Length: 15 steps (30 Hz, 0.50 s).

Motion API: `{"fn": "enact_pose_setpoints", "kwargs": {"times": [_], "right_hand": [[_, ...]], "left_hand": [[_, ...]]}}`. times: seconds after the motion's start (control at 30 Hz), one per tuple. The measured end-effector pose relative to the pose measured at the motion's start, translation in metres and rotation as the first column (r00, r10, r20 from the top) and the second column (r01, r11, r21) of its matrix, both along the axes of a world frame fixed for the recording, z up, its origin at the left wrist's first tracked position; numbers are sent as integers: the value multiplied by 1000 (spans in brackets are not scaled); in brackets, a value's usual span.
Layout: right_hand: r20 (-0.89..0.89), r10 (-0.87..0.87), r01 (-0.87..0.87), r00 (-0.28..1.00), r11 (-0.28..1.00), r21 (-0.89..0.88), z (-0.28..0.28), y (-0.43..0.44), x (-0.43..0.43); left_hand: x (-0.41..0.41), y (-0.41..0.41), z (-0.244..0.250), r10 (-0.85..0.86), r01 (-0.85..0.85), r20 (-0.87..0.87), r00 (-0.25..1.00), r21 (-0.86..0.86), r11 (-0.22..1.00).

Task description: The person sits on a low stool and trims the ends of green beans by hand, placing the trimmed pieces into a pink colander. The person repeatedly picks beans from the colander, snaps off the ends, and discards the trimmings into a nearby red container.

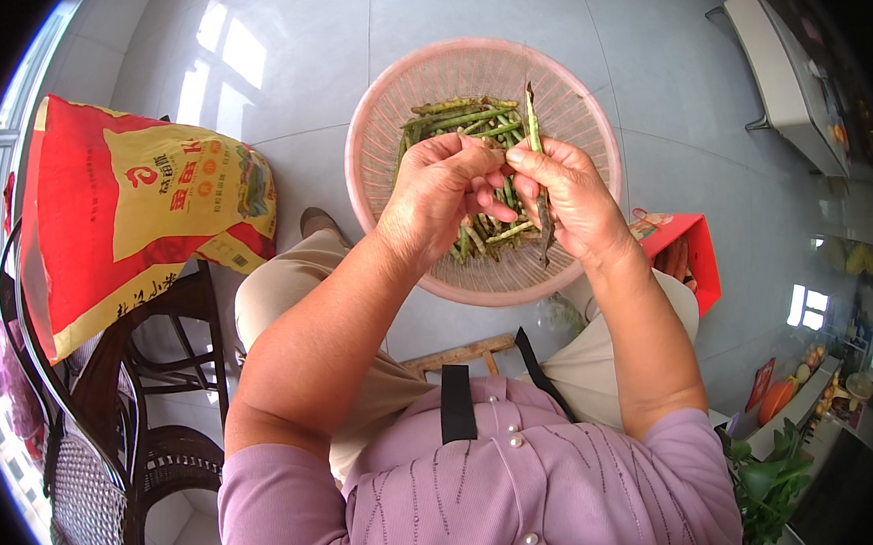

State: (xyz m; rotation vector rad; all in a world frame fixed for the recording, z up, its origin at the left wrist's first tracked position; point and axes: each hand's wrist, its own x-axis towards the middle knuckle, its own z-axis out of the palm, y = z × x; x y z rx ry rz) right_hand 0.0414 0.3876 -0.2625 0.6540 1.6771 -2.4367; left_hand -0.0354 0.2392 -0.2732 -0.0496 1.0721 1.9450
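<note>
A round pink plastic basket (359, 138) stands on the floor in front of me, with green and yellowish bean pods (464, 113) lying in it. Above it, my right hand (566, 189) grips a long bean pod (533, 120) held lengthwise, its upper part green and its lower end brown and withered. My left hand (442, 186) meets it at the fingertips, thumb and forefinger pinched on a small brownish piece of pod (495, 145). Whether that piece is joined to the long pod cannot be told. The other fingers of my left hand are loosely curled.
At the left, a red and yellow printed sack (154, 192) rests on a dark chair with a woven seat (85, 474). A red box (698, 256) holding brownish things stands right of the basket. A wooden stool edge (464, 353) shows between my legs; a leafy plant (768, 477) is at lower right.
</note>
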Motion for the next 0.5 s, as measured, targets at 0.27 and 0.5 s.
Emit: {"fn": "enact_pose_setpoints", "kwargs": {"times": [0.27, 0.5], "right_hand": [[38, -12, 19, 999, 982, -185, -2, 21, 1], [-261, -287, 247, 922, 953, -175, 63, 89, 69]], "left_hand": [[-7, 1, -4, -70, 63, -96, 993, -75, 995], [-17, -9, -12, -16, -7, -227, 974, -102, 995]]}}
